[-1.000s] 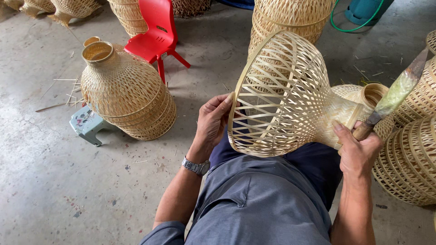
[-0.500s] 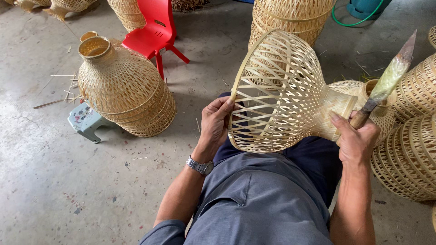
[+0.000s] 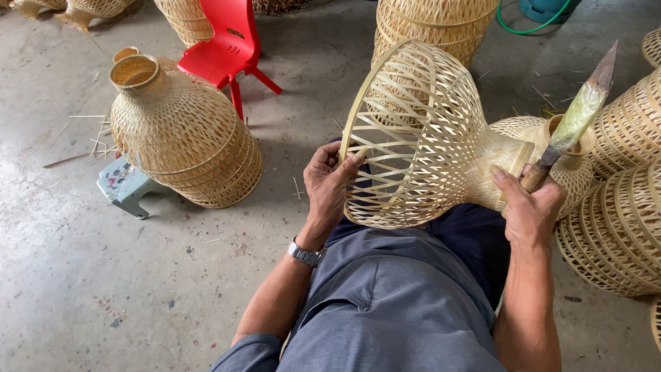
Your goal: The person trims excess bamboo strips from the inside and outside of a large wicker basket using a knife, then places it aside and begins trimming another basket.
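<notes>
While left hand (image 3: 329, 184) clasps pale woven bamboo lampshade (image 3: 413, 138) rim and right hand (image 3: 530, 207) clenches worn brush (image 3: 571, 117), best steady neck, stroke lightly.

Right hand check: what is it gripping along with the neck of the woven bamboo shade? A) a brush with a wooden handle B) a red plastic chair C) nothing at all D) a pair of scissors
A: the right hand clasps the wooden handle of a brush against the narrow neck of the bamboo shade, bristles pointing up.
</notes>
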